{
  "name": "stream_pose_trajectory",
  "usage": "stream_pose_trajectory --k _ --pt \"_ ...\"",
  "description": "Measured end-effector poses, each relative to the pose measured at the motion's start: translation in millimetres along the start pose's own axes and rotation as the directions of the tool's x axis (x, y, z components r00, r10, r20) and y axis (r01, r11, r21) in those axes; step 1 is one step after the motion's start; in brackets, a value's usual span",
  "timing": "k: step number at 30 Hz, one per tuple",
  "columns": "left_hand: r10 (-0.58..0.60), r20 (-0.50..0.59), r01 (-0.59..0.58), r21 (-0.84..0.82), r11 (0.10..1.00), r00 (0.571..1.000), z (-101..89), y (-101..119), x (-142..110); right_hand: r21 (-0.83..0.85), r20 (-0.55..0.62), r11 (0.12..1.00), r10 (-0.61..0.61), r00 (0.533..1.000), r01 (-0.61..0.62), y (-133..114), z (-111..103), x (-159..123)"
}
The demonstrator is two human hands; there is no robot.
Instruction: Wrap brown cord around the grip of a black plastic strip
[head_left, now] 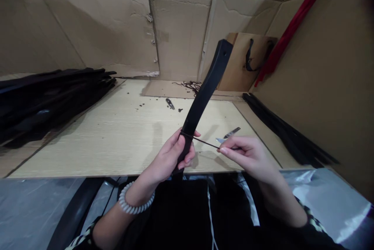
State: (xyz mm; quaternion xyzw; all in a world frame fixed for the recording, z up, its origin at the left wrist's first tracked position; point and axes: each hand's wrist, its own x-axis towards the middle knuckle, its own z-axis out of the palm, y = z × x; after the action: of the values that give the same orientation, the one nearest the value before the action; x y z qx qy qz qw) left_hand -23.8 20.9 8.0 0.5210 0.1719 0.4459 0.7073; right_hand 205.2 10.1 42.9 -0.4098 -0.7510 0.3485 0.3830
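My left hand (177,152) is wrapped round a long, slightly curved black handle-like piece (206,86), tilted up and to the right, with a small hole near its top end. A thin dark cord (206,142) passes round the piece just above my left thumb. From there it runs taut to my right hand (248,154), which pinches it between thumb and fingertips. The lower end of the black piece reaches below the table edge. Just behind my right hand lies a small blade-like tool (233,132), partly hidden by the fingers.
Long black pieces are heaped at the left (52,101), and more black strips (280,129) lie along the right. Small thread snips (170,104) rest among dark scraps. Behind are a tangle of cords (191,85) and a paper bag (238,62). Cardboard walls (181,27) enclose the table (117,133).
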Motion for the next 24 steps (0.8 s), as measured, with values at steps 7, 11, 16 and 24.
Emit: stream_pose_trajectory --k 7,11,16,24 --pt "-0.044 0.015 0.044 0.007 0.999 0.999 0.9 6.4 -1.3 -0.077 -0.047 0.997 -0.034 0.998 0.030 7.4 -7.5 -7.4" --pt "-0.100 -0.032 0.101 0.030 0.994 0.994 2.4 11.8 -1.4 0.012 0.010 0.996 0.086 0.996 -0.086 12.0 -4.9 -1.8" --pt "0.020 -0.201 -0.001 0.096 0.995 0.979 11.2 16.1 2.6 0.101 0.062 0.986 0.128 0.990 -0.133 16.7 3.3 19.2" --pt "-0.250 0.162 0.124 0.548 0.827 0.955 26.4 90.0 14.1 0.296 0.219 0.938 0.115 0.969 -0.179 3.7 -8.0 65.3"
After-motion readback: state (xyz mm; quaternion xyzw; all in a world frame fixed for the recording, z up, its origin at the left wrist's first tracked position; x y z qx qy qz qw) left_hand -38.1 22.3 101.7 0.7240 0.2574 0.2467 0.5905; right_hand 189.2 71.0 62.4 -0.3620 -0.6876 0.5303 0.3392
